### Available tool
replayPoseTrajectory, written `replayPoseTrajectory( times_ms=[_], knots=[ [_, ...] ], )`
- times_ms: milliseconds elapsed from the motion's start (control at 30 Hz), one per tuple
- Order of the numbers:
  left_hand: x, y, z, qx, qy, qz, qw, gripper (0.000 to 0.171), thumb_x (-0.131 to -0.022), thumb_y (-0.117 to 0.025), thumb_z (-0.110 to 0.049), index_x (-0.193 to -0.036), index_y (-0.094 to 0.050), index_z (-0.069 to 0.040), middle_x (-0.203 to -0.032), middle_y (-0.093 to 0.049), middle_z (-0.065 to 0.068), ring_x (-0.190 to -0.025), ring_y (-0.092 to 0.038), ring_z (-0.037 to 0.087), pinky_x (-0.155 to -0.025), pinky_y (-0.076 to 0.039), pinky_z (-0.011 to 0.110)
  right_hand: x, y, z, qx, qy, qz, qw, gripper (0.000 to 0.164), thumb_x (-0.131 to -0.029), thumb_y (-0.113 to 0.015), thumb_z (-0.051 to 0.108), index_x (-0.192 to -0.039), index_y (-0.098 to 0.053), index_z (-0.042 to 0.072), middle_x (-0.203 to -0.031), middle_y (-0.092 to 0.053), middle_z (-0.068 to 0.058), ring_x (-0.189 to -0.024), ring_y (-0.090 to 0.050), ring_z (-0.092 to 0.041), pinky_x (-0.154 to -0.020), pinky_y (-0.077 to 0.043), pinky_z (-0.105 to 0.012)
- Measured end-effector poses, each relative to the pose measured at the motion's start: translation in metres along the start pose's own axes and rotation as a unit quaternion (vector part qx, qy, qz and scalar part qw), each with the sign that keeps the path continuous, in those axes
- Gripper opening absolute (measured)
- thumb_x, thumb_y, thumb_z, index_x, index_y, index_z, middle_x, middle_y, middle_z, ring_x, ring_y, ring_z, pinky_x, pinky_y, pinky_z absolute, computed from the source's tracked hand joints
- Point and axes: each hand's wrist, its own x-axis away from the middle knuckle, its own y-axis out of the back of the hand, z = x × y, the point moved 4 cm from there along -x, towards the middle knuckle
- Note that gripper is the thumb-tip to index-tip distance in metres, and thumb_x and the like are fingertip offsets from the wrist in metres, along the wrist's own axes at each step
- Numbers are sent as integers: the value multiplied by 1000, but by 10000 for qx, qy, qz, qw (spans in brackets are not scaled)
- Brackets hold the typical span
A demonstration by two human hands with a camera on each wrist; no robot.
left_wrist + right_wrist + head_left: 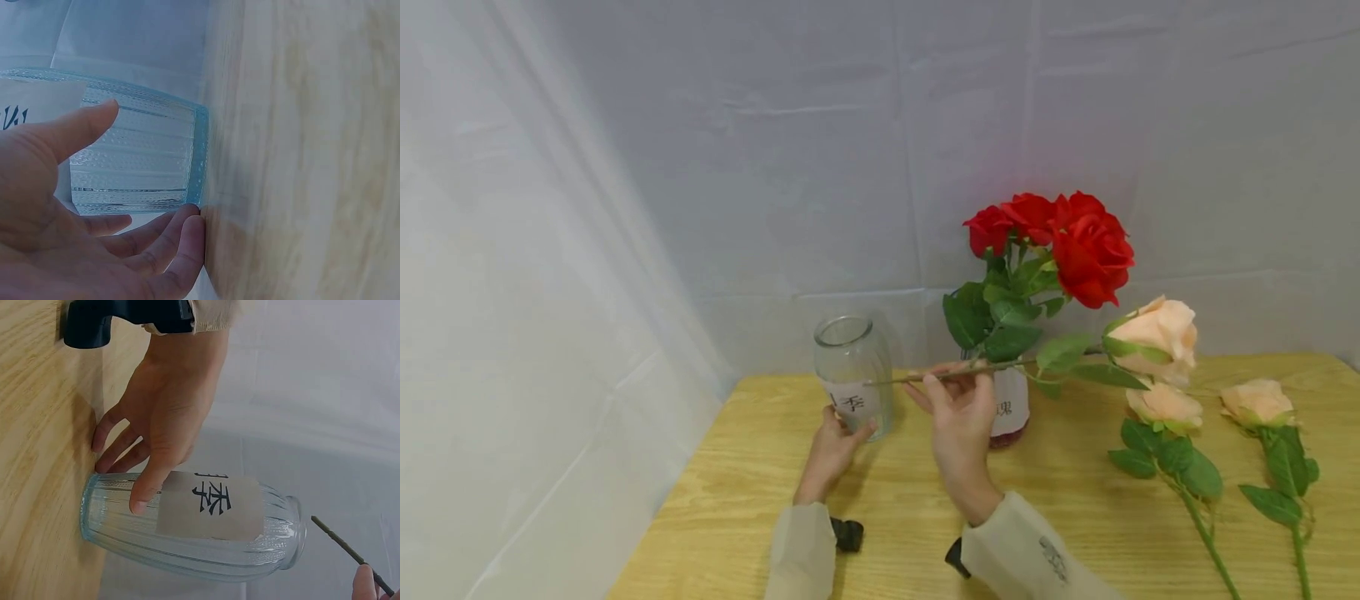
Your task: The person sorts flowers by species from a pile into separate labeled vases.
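A clear ribbed glass vase [853, 367] with a white paper label [212, 506] stands upright on the table. My left hand [833, 450] holds it low down, thumb across the front and fingers at the side by its base [199, 156]. Between the fingers and thumb of my right hand [962, 421] is the stem of a peach rose [1157, 337]. That rose lies nearly level, bloom to the right. Its bare stem end [337, 540] points left, and in the right wrist view it is just off the vase mouth, apart from it.
Behind my right hand stands a second labelled vase [1011, 400] with several red roses [1090, 250]. Two more peach roses, one nearer [1165, 408] and one farther right [1258, 404], lie on the wooden table [730, 492]. A pale sheet [775, 167] hangs behind.
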Motion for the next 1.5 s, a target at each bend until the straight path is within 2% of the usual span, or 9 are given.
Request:
replayPoseTrajectory(
  times_ms=[200,400,567,733,1033,1167,1367,1500],
  knots=[
    [0,1,0,-57,-1,35,10000,82,-98,-68,-21,-148,-17,20,-136,-45,45,-123,-53,54,-97,-47,59,-3,-10,0,-78,77,132,9999,17,-93,-53,-20,-100,-45,-6,-98,-54,-21,-88,-67,-22,-83,-58,-44],
    [-2,0,1,-131,60,18,9999,81,-98,-69,-22,-147,-18,19,-135,-46,45,-121,-54,53,-95,-48,58,-12,-20,1,-108,226,174,9995,18,-94,-53,-19,-101,-45,-4,-99,-53,-20,-91,-67,-22,-84,-57,-43],
    [-3,0,1,-177,74,-8,9998,81,-98,-68,-22,-147,-19,20,-135,-47,45,-121,-54,53,-95,-49,58,-21,-29,4,-153,377,272,9988,16,-95,-52,-19,-100,-46,-5,-99,-53,-27,-91,-67,-24,-85,-57,-44],
    [-3,1,1,-176,37,3,9998,80,-98,-68,-21,-146,-20,19,-135,-47,44,-121,-55,53,-95,-48,58,-29,-38,6,-60,563,376,9977,14,-96,-51,-17,-100,-46,-4,-98,-53,-26,-91,-67,-26,-85,-57,-45],
    [-2,1,2,-64,28,102,9999,81,-98,-68,-22,-148,-18,18,-137,-46,44,-122,-54,53,-96,-48,58,-44,-44,-1,483,694,389,9957,16,-95,-53,-17,-101,-46,-4,-97,-54,-27,-89,-65,-30,-82,-58,-42],
    [-2,1,3,-46,62,101,9999,81,-99,-67,-22,-149,-17,17,-138,-45,44,-123,-54,52,-97,-47,58,-48,-45,-6,786,629,403,9941,14,-95,-55,-16,-100,-47,-6,-95,-56,-24,-91,-64,-38,-81,-59,-40],
    [-2,0,5,-25,70,118,9999,80,-99,-66,-21,-149,-17,18,-139,-44,44,-123,-53,53,-97,-47,58,-55,-49,-14,1228,602,574,9889,11,-95,-55,-15,-100,-47,-10,-97,-56,-33,-92,-63,-44,-79,-59,-37],
    [-2,1,4,-32,39,110,9999,80,-99,-67,-22,-149,-18,17,-138,-45,44,-123,-53,53,-97,-47,58,-60,-53,-20,1552,488,645,9846,11,-95,-55,-15,-102,-49,-10,-95,-58,-28,-90,-64,-42,-78,-59,-33]
  ],
)
